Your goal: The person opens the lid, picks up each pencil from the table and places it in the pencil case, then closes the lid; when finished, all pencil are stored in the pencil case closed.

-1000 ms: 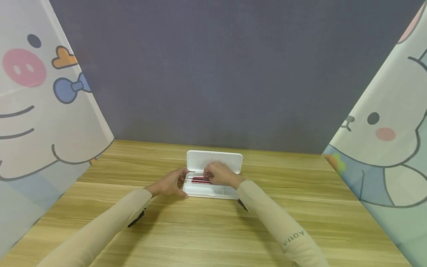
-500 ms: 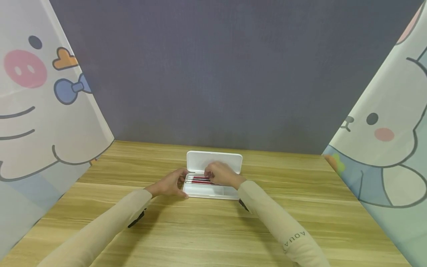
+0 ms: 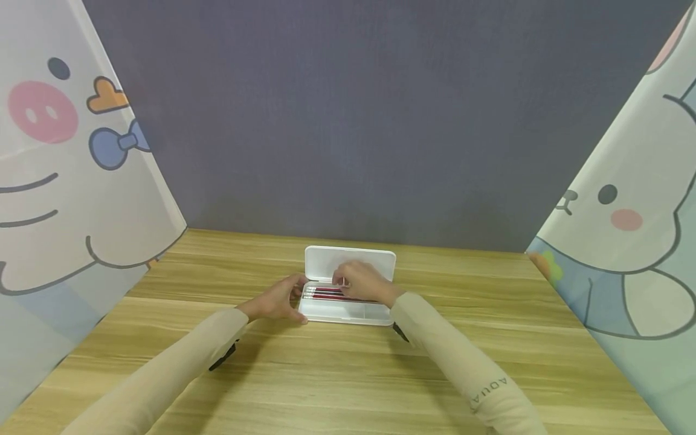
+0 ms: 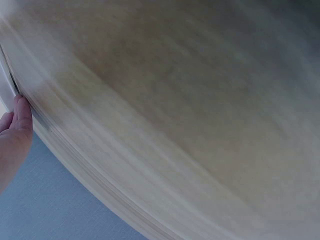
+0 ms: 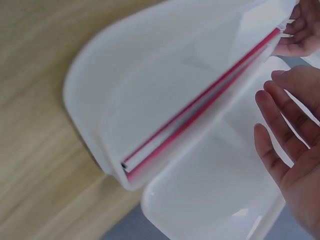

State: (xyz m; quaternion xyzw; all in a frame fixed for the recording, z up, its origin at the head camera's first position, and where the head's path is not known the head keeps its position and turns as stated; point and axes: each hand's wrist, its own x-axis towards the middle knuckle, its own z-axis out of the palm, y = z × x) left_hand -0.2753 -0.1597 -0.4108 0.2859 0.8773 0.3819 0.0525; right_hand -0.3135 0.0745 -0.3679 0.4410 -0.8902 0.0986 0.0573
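A white pencil case [image 3: 331, 310] lies on the wooden table with its lid [image 3: 321, 261] raised at the back. Several red and dark pencils [image 3: 326, 294] lie side by side in the rear compartment; the front compartment holds nothing visible. My left hand [image 3: 280, 297] grips the case's left end, thumb at the front corner and fingers at the back one. Over the pencils hovers my right hand [image 3: 361, 283], hiding their right part. In the right wrist view its fingers [image 5: 272, 155] are loosely bent, with nothing seen between them.
The wooden table [image 3: 337, 374] stretches around the case. Behind it stands a dark grey panel [image 3: 337, 121]. Cartoon-printed panels flank both sides, a pig [image 3: 43, 112] on the left and a white animal [image 3: 636, 241] on the right.
My right hand has shifted very slightly above the pencils, and its sleeve a little to the right. The left hand and the case have stayed in place.
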